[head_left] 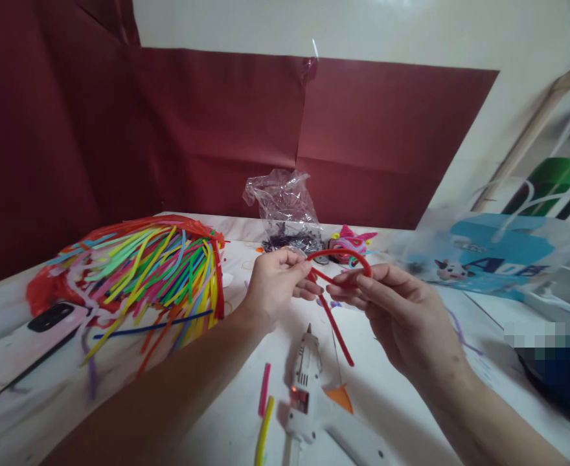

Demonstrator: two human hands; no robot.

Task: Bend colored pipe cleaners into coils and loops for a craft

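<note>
Both my hands hold a red pipe cleaner (339, 256) above the table. It is bent into a loop at the top. My left hand (275, 285) pinches one side of the loop with closed fingers. On the other side, my right hand (401, 310) grips where the strands cross. One loose red end hangs down toward the table. A white hot glue gun (309, 395) lies on the table just below my hands.
A big pile of many-coloured pipe cleaners (159, 272) lies at the left, with a phone (46, 323) beside it. Behind my hands are a clear plastic bag (285, 207) and a pink craft piece (350, 243). A printed plastic bag (489, 252) stands at the right.
</note>
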